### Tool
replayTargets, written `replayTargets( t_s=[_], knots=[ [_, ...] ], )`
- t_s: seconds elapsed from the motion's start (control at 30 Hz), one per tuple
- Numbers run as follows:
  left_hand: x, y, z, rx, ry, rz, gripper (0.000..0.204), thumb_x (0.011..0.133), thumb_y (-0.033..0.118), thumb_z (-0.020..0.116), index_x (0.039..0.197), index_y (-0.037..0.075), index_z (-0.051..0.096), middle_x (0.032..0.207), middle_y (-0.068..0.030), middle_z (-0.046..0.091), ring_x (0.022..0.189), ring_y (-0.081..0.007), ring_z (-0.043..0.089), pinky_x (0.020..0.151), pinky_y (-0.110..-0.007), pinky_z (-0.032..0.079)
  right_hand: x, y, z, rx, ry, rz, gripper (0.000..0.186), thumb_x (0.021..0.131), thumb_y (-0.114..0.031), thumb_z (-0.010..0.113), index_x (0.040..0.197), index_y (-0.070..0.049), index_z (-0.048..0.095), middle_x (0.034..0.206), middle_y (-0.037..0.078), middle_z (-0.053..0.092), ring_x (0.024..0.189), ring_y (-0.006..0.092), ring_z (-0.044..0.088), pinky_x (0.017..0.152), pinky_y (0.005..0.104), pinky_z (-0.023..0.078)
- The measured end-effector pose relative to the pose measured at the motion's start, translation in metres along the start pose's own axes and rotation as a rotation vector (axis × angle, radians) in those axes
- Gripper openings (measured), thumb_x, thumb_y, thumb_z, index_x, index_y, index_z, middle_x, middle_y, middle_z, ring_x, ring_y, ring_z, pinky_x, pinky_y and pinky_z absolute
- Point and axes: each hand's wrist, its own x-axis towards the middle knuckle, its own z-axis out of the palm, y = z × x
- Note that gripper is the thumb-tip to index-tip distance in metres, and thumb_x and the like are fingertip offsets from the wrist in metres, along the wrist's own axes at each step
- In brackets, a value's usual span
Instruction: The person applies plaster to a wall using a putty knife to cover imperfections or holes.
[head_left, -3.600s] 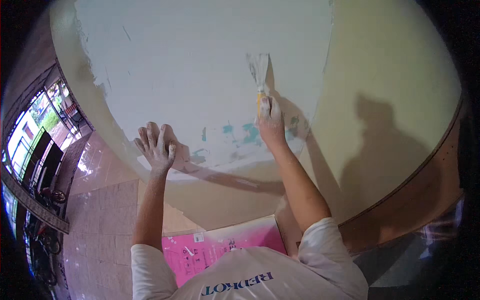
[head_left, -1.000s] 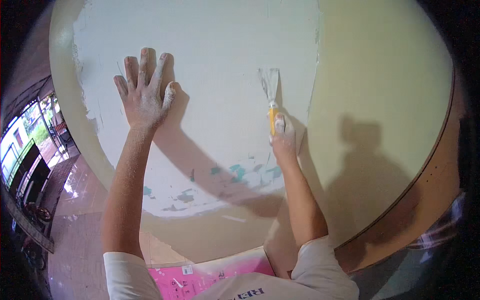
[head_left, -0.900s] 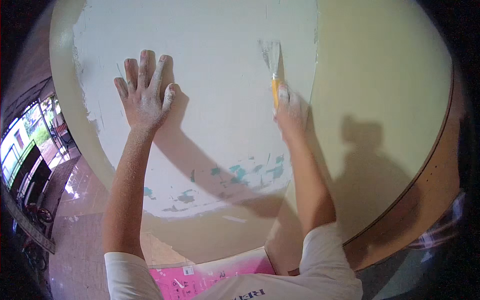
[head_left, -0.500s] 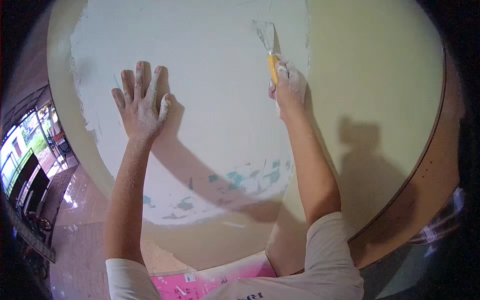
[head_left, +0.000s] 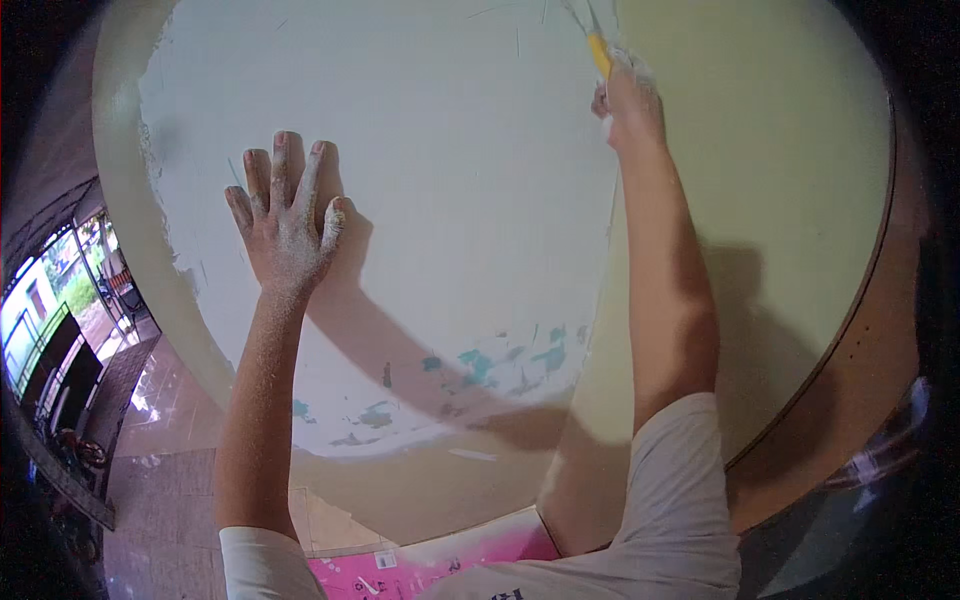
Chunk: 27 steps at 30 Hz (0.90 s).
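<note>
Left hand (head_left: 288, 225) is flat on the white-plastered wall (head_left: 450, 200), fingers (head_left: 282, 165) spread wide and pointing up, dusted with white powder, gripping nothing. Up high, the right hand (head_left: 628, 100) is fisted around the yellow handle of a putty knife (head_left: 597, 45); the handle juts up past the knuckles, and the blade runs to the top edge of the view, so how it meets the plaster is hard to tell. Below both hands, teal paint flecks (head_left: 500, 360) show through the plaster. Right of the fist, bare beige wall (head_left: 760, 180).
</note>
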Motion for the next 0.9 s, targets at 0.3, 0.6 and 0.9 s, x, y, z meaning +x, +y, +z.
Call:
replayTargets(
  t_s=[0.3, 0.6, 0.9],
  knots=[
    [-0.002, -0.007, -0.001, 0.024, 0.048, 0.009, 0.056, 0.089, 0.048, 0.039, 0.142, 0.032, 0.029, 0.151, -0.0041, 0.019, 0.138, -0.0354, 0.015, 0.107, -0.058, 0.014, 0.017, 0.032, 0.002, -0.157, -0.09, -0.004, 0.025, 0.095, -0.03, 0.043, 0.096, -0.006, 0.05, 0.059, 0.0, 0.039, 0.046, 0.0086, 0.034, 0.039, 0.0253, 0.028],
    [-0.033, 0.017, 0.001, -0.04, 0.0, 0.016, 0.058, 0.086, 0.043, 0.046, 0.141, 0.029, 0.032, 0.149, -0.0083, 0.024, 0.135, -0.038, 0.021, 0.103, -0.058, 0.019, -0.033, 0.063, -0.039, -0.317, -0.099, 0.185, 0.041, 0.092, -0.043, 0.046, 0.09, -0.003, 0.055, 0.063, 0.003, 0.048, 0.051, 0.0122, 0.044, 0.045, 0.027, 0.036],
    [-0.199, 0.059, 0.041, -0.261, -0.08, 0.152, 0.059, 0.081, 0.045, 0.05, 0.137, 0.028, 0.042, 0.15, -0.0075, 0.022, 0.14, -0.0339, 0.009, 0.106, -0.064, 0.004, -0.297, 0.245, -0.144, -0.309, -0.173, 0.694, 0.047, 0.094, -0.046, 0.042, 0.115, -0.006, 0.053, 0.083, 0.007, 0.055, 0.062, 0.0152, 0.053, 0.055, 0.0293, 0.045]
  ],
)
